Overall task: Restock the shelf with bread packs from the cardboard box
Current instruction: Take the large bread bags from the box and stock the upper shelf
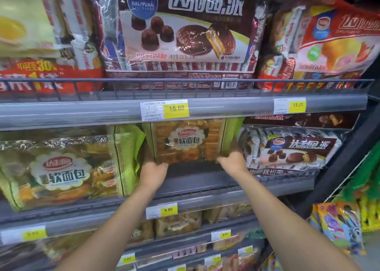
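Bread pack (188,141) placement is in hand: you hold the pack upright in the gap on the middle shelf (205,185), between the matching bread pack (61,167) on the left and the chocolate pie pack (296,149) on the right. Its lower edge sits above the shelf floor and appears not yet set down; contact there is hidden by your hands.

Your left hand (153,175) grips the lower left corner and your right hand (231,162) grips the lower right corner. Each hand is closed around the pack's bottom edge, with the fingers curled out of sight beneath or behind it, so you cannot confirm how far they wrap. A two-corner hold of this kind likely keeps a soft, wide pack level and stops it sagging or twisting as it goes into the narrow slot.

The printed face points toward you, with the label upright and readable. The long axis runs left to right, parallel to the shelf's front rail, and the green side panels face the neighbouring packs. This matches the facing of the pack on the left, so the row reads uniformly.

The pack's upper edge sits just behind the price strip with the 15.80 tag (164,109). Judge clearance there before you lower the pack, since the film could catch on the rail.
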### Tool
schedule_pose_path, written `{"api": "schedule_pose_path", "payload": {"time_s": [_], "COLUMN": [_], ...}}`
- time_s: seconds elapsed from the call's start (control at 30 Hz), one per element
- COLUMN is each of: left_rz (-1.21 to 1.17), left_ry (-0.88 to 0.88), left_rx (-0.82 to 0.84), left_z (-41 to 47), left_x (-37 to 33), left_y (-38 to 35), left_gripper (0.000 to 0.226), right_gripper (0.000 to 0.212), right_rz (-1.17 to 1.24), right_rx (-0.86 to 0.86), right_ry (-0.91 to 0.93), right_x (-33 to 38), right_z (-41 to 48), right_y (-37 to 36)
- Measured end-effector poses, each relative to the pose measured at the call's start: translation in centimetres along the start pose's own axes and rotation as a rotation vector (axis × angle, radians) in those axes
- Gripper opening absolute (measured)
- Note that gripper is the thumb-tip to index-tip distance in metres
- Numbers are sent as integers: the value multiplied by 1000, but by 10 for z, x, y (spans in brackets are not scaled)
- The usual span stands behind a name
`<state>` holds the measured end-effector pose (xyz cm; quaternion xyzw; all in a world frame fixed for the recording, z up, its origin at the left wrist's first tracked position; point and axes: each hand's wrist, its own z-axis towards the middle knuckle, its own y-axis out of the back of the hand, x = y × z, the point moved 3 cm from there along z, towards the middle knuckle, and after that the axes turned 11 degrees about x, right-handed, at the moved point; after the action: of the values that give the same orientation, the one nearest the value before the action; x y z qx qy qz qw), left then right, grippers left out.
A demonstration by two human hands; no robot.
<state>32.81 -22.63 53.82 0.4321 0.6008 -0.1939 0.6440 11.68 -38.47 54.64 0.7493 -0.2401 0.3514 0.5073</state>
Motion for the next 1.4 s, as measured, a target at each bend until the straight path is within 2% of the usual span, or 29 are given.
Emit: {"api": "schedule_pose_path", "payload": {"time_s": [0.07, 0.1, 0.13, 0.2, 0.23, 0.33, 0.47, 0.57, 0.63, 0.73, 0.8, 0.93, 1.03, 1.17, 1.4], "left_rz": [75, 88, 108, 223, 294, 388, 273, 260, 292, 326, 381, 503, 503, 494, 504], "left_ry": [-46, -67, -71, -43, -34, -28, -170, -241, -204, -228, -270, -209, -184, -186, -180], "left_rx": [-77, -105, -108, -24, 51, 229, 205, 176, 197, 185, 200, 213, 212, 208, 300], "left_z": [-5, -6, -9, -4, 0, 14, 30, 53, 68, 76, 81, 82, 89, 92, 74], "left_x": [2, 4, 3, 1, 0, 1, -6, -4, -2, -5, 0, 1, 3, 7, 6], "left_y": [1, 3, 4, 1, -2, -5, -10, -15, -15, -15, -19, -20, -22, -23, -27], "left_gripper": [88, 87, 80, 55, 48, 62, 82, 83, 74, 56, 53, 59, 46, 52, 57], "right_gripper": [60, 61, 54, 35, 33, 43, 55, 73, 78, 75, 75, 75, 76, 80, 83], "right_rz": [-46, -55, -74, -154, -204, -258, -285, -252, -268, -326, -322, -284, -283, -297, -306], "right_rx": [-145, -203, -214, -93, -22, 65, 61, 90, 107, 118, 125, 155, 168, 179, 204], "right_ry": [12, 50, 101, 184, 205, 276, 301, 269, 264, 256, 264, 321, 329, 317, 326], "right_x": [-4, -4, -2, 5, 6, 13, 17, 12, 9, 22, 23, 23, 22, 17, 14], "right_z": [2, 0, -2, -5, -2, 5, 20, 51, 73, 65, 66, 72, 74, 76, 55], "right_y": [-1, -2, -5, -17, -23, -34, -40, -42, -43, -41, -44, -50, -51, -52, -48]}}
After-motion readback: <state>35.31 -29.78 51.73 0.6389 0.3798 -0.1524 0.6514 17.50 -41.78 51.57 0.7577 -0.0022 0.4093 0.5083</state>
